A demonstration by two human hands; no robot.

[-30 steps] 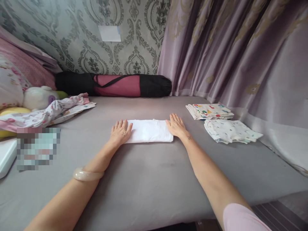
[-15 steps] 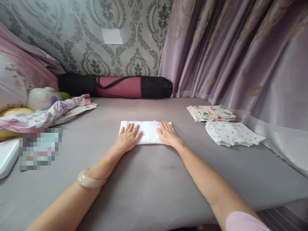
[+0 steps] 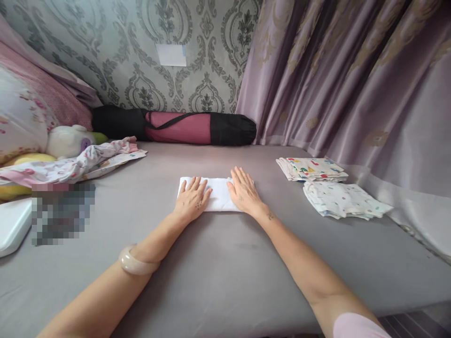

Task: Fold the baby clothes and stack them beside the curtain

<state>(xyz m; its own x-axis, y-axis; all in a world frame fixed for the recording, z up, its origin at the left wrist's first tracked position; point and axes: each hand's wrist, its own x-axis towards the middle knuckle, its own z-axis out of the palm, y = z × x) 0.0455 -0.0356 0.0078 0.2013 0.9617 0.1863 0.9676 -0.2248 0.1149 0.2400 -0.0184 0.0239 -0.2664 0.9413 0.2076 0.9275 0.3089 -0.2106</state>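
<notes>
A white folded cloth [image 3: 219, 195] lies flat on the grey bed sheet [image 3: 211, 263] in front of me. My left hand [image 3: 192, 198] rests palm down on its left end, fingers spread and stretched out. On the cloth's right end lies my right hand [image 3: 244, 191], also flat, its fingertips reaching past the far edge. Neither hand grips the cloth. A pale bangle [image 3: 138, 263] circles my left forearm.
To the right lie a folded cloth with colourful prints [image 3: 315, 169] and a white patterned cloth [image 3: 345, 199]. A black and pink rolled bag [image 3: 178, 127] lies along the wall. At left are a plush toy [image 3: 66, 141], a crumpled printed garment [image 3: 81, 162] and a white box [image 3: 14, 227].
My right hand has slid slightly away from me, its fingertips now beyond the cloth's far edge. The left hand stays on the cloth. The whole view has shifted a little.
</notes>
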